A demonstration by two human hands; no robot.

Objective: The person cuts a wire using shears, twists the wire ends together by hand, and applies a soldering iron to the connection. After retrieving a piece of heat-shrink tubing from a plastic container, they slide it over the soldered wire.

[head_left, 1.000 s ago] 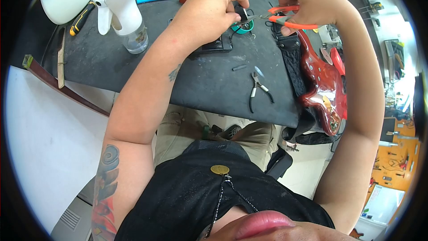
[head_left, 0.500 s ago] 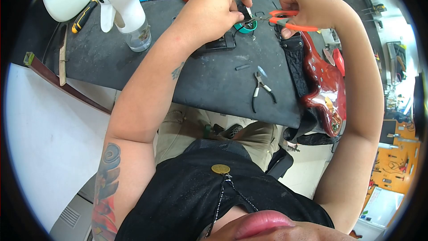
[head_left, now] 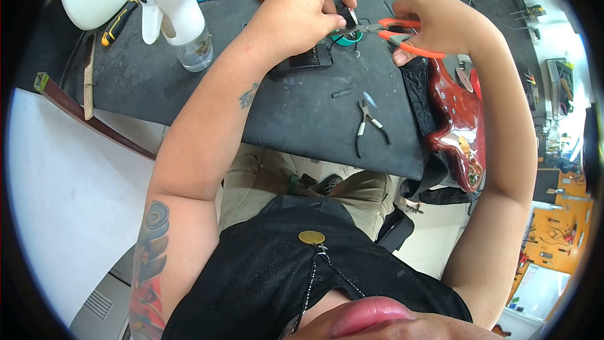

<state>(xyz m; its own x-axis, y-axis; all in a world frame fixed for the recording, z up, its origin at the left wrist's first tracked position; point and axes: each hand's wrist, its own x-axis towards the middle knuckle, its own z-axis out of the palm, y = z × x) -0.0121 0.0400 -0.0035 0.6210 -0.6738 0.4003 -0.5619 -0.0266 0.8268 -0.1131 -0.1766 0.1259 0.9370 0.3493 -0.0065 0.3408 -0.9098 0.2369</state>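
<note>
My left hand (head_left: 305,9) is closed, thumb and fingers pinched around a small black piece (head_left: 343,15) whose kind I cannot make out. In my right hand (head_left: 440,22) are pliers with orange handles (head_left: 412,45), the fingers wrapped round the grips. Their metal jaws (head_left: 363,28) point left and reach the left fingertips; what lies between them is too small to tell. Just beneath the jaws sits a small round green container (head_left: 347,39). A black box (head_left: 309,60) with a cable lies below my left hand.
Small black-handled cutters (head_left: 370,127) lie on the dark table (head_left: 302,113) near a short black tube (head_left: 342,94). A glossy red guitar body (head_left: 456,123) and black strap (head_left: 416,85) are at the right. At the left stand a white spray bottle (head_left: 170,6) and a yellow-black screwdriver (head_left: 119,22).
My right hand has shifted slightly down, and the pliers are turned a little, with more of their jaws showing. My left hand stays almost in place with the black piece.
</note>
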